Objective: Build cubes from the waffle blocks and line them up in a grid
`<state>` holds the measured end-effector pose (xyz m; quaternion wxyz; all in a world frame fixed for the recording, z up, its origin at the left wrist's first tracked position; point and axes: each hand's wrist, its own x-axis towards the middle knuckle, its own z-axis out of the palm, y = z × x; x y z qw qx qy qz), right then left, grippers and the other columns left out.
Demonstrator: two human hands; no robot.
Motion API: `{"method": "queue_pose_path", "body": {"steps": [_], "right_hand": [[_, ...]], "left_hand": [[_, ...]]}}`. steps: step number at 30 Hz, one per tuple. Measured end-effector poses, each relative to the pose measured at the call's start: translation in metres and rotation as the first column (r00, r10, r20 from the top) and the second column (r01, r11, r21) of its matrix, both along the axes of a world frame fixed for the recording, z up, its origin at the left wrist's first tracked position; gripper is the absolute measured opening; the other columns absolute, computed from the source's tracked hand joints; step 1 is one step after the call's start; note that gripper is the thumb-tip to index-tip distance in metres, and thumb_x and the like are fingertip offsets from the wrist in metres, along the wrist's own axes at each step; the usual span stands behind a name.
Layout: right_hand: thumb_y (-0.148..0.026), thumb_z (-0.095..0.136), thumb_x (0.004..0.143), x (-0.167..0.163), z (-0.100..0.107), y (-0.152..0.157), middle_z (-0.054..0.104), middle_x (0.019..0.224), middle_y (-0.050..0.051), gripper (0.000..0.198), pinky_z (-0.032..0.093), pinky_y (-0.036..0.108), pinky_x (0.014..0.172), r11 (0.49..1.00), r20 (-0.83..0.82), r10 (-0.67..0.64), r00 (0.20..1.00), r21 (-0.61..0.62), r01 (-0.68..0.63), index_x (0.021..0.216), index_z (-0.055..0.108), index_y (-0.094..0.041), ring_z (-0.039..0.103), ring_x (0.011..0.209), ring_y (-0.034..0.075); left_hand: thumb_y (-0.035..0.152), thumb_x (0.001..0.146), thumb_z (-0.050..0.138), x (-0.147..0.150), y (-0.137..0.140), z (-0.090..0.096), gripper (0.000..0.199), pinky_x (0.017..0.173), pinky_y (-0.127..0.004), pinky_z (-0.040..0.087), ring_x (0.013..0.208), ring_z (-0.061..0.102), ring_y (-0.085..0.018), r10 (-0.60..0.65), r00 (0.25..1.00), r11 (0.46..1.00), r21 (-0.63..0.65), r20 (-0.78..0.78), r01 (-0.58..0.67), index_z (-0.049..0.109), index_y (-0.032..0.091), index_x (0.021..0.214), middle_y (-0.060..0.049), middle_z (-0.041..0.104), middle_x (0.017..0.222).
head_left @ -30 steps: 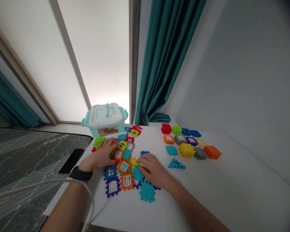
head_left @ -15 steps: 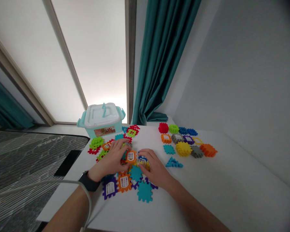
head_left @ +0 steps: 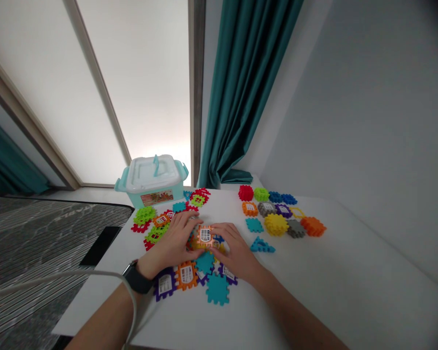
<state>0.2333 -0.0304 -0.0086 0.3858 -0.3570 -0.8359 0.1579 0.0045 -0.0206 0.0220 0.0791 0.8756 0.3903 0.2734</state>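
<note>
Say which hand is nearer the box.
Left. The left hand is in front of the box, slightly right; the right hand is farther off, more rightward.

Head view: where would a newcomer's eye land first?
Probably on the orange window piece between the left hand and right hand, above the white table. Next, perhaps, the tall teal curtain beyond the table, and the lidded turquoise box near the table's far left corner.
</note>
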Motion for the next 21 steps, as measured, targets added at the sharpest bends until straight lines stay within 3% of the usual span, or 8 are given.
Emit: {"method": "queue_pose_path", "body": {"steps": [11, 21], "right_hand": [[-0.023, 0.062, 0.092, 0.0022, 0.0059, -0.0032, 0.064, 0.126, 0.010, 0.028, 0.048, 0.050, 0.104, 0.998, -0.056, -0.048, 0.997, -0.032, 0.046, 0.119, 0.058, -0.026, 0.057, 0.120, 0.027], [-0.022, 0.053, 0.098, 0.0066, 0.0026, -0.0029, 0.062, 0.126, 0.009, 0.020, 0.049, 0.045, 0.103, 1.000, -0.047, -0.019, 0.999, 0.005, 0.020, 0.116, 0.061, -0.026, 0.057, 0.119, 0.024]], "left_hand": [[0.038, 0.085, 0.072, -0.0043, 0.0029, -0.0022, 0.047, 0.109, -0.052, 0.042, 0.130, 0.046, -0.033, -0.003, 0.998, 1.000, -0.025, 0.058, 0.004, 0.054, 0.026, 0.126, -0.013, 0.046, 0.140], [0.039, 0.087, 0.071, -0.0052, 0.0045, -0.0035, 0.037, 0.113, -0.049, 0.041, 0.135, 0.043, -0.030, -0.056, 0.985, 0.979, -0.183, 0.165, 0.086, 0.059, 0.025, 0.120, -0.012, 0.043, 0.140]]}}
